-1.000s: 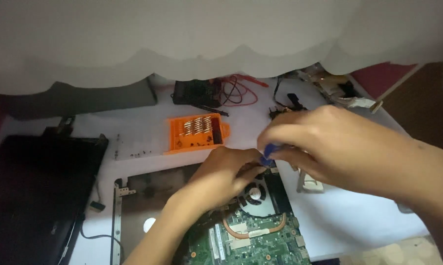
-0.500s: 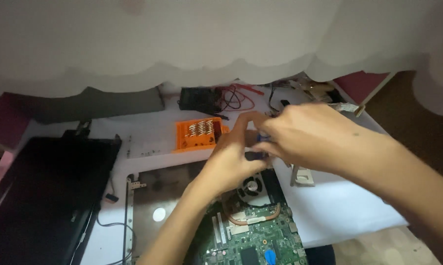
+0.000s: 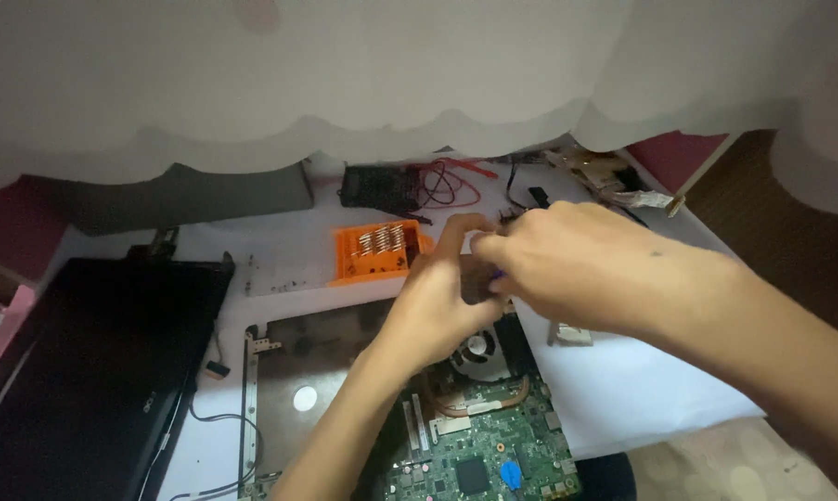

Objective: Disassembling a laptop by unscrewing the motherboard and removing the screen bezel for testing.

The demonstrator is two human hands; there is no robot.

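An opened laptop base point(image 3: 308, 371) lies in front of me with its green circuit board point(image 3: 484, 445), copper heat pipe and round fan point(image 3: 479, 351) exposed. Both hands meet just above the fan. My right hand point(image 3: 577, 269) grips a blue-handled screwdriver point(image 3: 496, 276), of which only a sliver of handle shows. My left hand point(image 3: 442, 297) is pinched up against the same tool, fingers closed around its shaft area; the tip is hidden.
An orange screwdriver-bit holder point(image 3: 374, 250) stands behind the hands. A black multimeter with red and black leads point(image 3: 410, 186) sits further back. The detached laptop screen point(image 3: 85, 371) lies at left. White paper point(image 3: 623, 390) covers the table at right; a white cloth hangs across the top.
The view has drifted so the laptop sits lower and further right. Both hands have stayed together over the fan, and the blue handle is now mostly covered by my right hand.
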